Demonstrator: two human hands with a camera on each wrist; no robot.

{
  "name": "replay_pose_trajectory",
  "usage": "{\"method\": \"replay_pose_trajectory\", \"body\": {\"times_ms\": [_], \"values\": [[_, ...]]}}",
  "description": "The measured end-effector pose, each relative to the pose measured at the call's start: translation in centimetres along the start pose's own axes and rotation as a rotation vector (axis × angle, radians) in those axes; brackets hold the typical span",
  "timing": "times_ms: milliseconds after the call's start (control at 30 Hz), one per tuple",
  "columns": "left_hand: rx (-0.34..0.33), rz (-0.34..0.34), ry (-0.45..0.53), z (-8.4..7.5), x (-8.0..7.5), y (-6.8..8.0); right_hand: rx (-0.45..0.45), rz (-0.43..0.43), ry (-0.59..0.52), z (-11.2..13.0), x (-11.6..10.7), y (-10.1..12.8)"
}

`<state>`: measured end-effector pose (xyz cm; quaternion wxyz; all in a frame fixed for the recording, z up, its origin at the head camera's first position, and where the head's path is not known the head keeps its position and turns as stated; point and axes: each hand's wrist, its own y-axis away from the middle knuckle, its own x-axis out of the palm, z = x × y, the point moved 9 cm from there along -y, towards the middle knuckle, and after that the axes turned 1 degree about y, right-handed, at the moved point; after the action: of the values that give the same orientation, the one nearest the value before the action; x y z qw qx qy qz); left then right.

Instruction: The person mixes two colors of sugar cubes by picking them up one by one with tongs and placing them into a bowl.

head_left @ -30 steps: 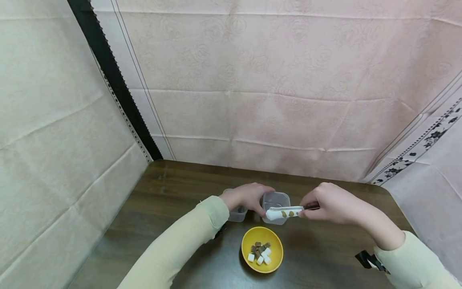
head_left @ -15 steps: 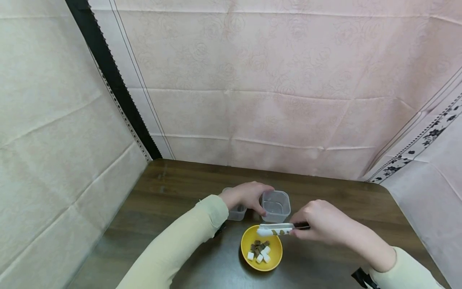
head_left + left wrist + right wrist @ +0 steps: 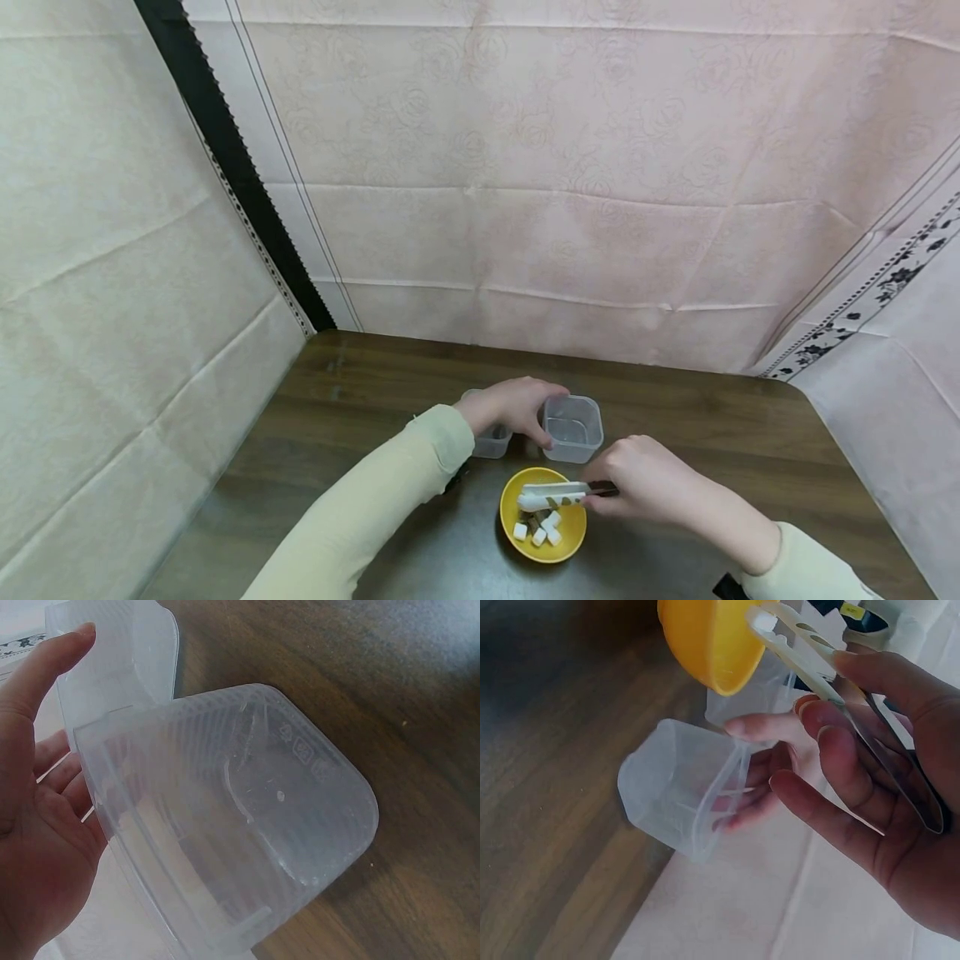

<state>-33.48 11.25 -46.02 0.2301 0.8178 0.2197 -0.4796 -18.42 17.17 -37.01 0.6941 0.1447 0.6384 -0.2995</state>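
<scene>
Pale pink floral cloth hangs behind a dark brown wooden table (image 3: 360, 400), where a person in cream sleeves works. The left hand (image 3: 504, 408) curls its fingers and thumb round the side of a clear square plastic tub (image 3: 573, 427) standing upright on the table, with a second clear plastic tub (image 3: 491, 444) just beside it under the wrist. The right hand (image 3: 647, 492) pinches white plastic-tipped metal tongs (image 3: 555, 496), their tips close together over a small round yellow bowl (image 3: 568, 546) of white and brown cubes (image 3: 542, 527); whether they grip a cube cannot be told. The cubes look small and light, perhaps crumbly, best nipped gently across flat faces. The thin-walled tub looks light and slippery, likely to slide unless steadied by its sides.
</scene>
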Motion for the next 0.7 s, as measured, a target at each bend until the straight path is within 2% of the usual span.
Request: {"method": "replay_pose_trajectory", "body": {"times_ms": [467, 700], "values": [[0.001, -0.001, 0.008, -0.2, -0.1, 0.1, -0.024, -0.044, 0.086, 0.4, 1.3, -0.5], [0.009, -0.002, -0.004, -0.1, -0.1, 0.0, 0.02, -0.019, 0.064, 0.1, 1.0, -0.2]]}}
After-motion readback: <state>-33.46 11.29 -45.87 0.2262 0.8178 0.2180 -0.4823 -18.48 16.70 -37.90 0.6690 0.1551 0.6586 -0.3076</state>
